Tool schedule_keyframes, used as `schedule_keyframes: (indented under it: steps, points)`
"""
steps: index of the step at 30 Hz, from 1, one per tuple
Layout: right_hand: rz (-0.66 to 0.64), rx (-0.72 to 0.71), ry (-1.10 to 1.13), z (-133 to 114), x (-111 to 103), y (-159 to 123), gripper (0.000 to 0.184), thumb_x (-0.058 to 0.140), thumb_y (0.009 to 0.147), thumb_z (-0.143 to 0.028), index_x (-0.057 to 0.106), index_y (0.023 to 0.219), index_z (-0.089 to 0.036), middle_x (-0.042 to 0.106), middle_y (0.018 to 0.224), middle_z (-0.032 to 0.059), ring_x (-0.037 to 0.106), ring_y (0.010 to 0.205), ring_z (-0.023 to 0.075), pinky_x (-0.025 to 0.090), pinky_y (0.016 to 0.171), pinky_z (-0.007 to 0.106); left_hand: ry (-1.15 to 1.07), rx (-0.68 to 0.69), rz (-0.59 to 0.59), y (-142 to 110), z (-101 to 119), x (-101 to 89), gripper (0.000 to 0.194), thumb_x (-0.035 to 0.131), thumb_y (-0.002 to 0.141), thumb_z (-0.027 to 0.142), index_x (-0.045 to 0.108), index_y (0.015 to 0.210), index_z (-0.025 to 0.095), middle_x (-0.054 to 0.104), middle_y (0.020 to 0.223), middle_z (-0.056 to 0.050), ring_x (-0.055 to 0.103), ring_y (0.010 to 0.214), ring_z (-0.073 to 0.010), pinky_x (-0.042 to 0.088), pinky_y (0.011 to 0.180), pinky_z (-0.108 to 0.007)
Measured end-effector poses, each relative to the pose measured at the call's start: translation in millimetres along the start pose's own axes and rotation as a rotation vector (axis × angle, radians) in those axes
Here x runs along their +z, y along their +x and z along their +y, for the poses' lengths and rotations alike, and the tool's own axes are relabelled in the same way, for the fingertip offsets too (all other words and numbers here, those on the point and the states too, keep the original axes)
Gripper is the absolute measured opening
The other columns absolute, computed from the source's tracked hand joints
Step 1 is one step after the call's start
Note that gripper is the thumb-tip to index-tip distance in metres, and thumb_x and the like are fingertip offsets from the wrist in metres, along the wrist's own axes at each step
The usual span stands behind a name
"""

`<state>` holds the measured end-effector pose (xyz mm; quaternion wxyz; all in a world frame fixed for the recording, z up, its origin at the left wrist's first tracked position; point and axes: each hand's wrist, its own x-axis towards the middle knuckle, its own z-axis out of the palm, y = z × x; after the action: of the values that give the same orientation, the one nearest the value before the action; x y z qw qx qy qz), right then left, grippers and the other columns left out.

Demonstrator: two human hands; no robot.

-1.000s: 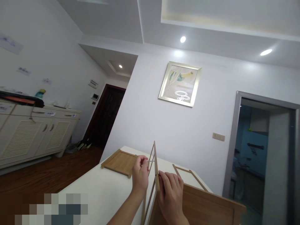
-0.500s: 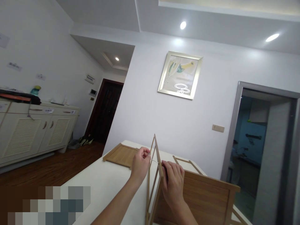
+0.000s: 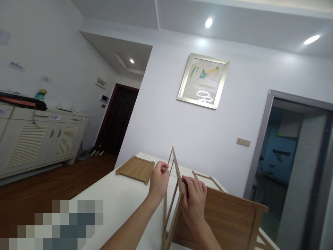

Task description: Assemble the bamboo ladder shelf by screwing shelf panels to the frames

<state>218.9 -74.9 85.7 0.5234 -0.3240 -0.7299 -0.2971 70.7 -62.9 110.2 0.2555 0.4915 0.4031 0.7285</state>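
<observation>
My left hand [image 3: 159, 178] is closed, pinching a thin silver hex key [image 3: 173, 176]. Its straight shaft reaches right to the upright wooden frame [image 3: 177, 166], meeting the rail near my right hand. My right hand [image 3: 194, 198] is closed around that rail where the brown wooden panel [image 3: 229, 213] joins it; the fingertips are partly hidden. The frame stands on edge, with slim bars, and the panel extends from it to the right. Whether the key's tip sits in a screw is too small to tell.
A white table [image 3: 125, 211] lies under the parts. Another wooden panel [image 3: 137, 169] lies flat at its far left, and a narrow wooden frame [image 3: 205, 177] lies behind the upright panel. A white cabinet [image 3: 41, 139] stands left; a doorway [image 3: 275, 166] opens right.
The view has shifted slightly, so the hands and frame appear a little further right. My left hand has turned slightly at the hex key; my right hand keeps its hold.
</observation>
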Motion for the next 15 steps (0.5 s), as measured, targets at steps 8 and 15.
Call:
schedule_keyframes:
  steps: [8, 15]
  points:
    - [-0.011, -0.004, -0.001, 0.1, -0.2, -0.8, 0.023, 0.041, 0.098, -0.021, 0.057, 0.114, -0.021, 0.065, 0.102, 0.0061, 0.056, 0.096, 0.0218, 0.033, 0.093, 0.041, 0.042, -0.021, -0.011, -1.7, 2.2, -0.7, 0.015, 0.048, 0.074, 0.010, 0.054, 0.080, 0.021, 0.053, 0.066, 0.004, 0.051, 0.062, -0.0142, 0.040, 0.062, -0.026]
    - [-0.004, -0.001, -0.005, -0.5, 0.0, -1.1, 0.023, 0.041, 0.098, -0.021, 0.057, 0.114, -0.021, 0.066, 0.102, 0.0066, 0.056, 0.097, 0.0223, 0.033, 0.094, 0.042, 0.052, -0.025, -0.017, -1.3, -0.5, -0.3, 0.016, 0.047, 0.074, 0.009, 0.053, 0.081, 0.022, 0.050, 0.065, 0.005, 0.050, 0.060, -0.0136, 0.038, 0.059, -0.025]
